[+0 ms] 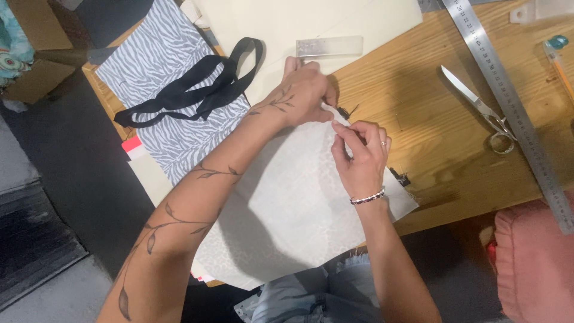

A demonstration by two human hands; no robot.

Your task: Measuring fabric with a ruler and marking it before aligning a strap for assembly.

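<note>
A pale cream patterned fabric piece (293, 203) lies across the wooden table (430, 107). My left hand (305, 93) pinches its upper edge, fingers closed on the fold. My right hand (360, 158) pinches the same edge a little lower, with a beaded bracelet on the wrist. A short black strap end (345, 111) sticks out from under the fabric edge between the two hands. Another black strap end (400, 177) shows at the fabric's right edge.
Zebra-striped grey fabric (158, 72) with a looped black webbing strap (197, 90) lies at the left. A large cream paper sheet (311, 21) carries a clear plastic box (329, 46). Scissors (481, 107) and a long steel ruler (508, 101) lie at the right. A pink cushion (535, 263) sits lower right.
</note>
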